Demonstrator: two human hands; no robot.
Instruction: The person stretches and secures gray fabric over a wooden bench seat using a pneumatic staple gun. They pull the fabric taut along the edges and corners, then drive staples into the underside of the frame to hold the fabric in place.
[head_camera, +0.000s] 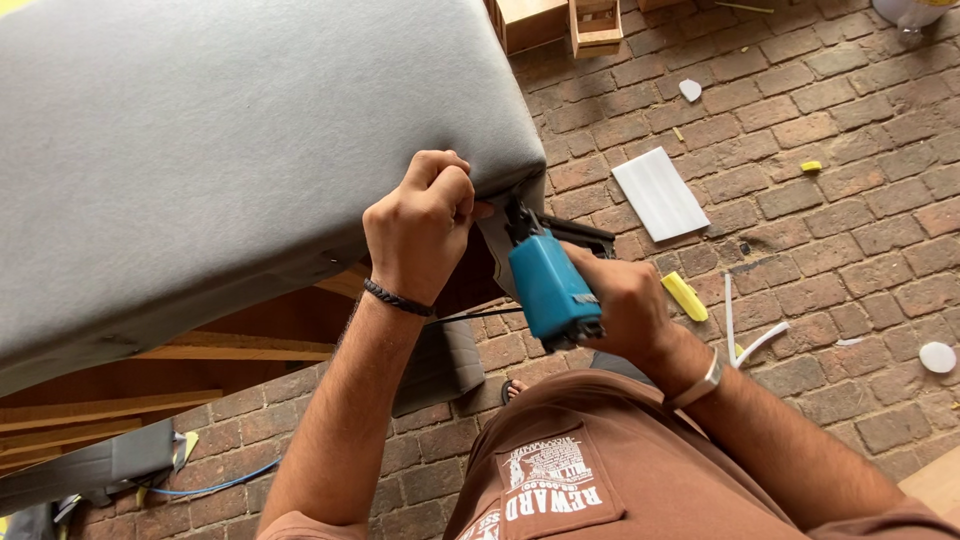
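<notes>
A large cushion covered in grey fabric (230, 150) fills the upper left, resting on a wooden frame (240, 345). My left hand (420, 225) pinches the fabric at the cushion's lower right corner, pulling it taut. My right hand (625, 305) grips a blue staple gun (550, 285), its black nose pressed against the fabric corner right beside my left fingers. A black bracelet circles my left wrist; a silver band sits on my right wrist.
Below lies a red brick floor (800, 200), with a white foam slab (660, 192), yellow scraps (685, 296), white strips (745, 335) and a white disc (937, 357). Wooden boxes (560, 22) stand at the top. A blue hose (215, 487) and grey fabric offcuts (90, 465) lie lower left.
</notes>
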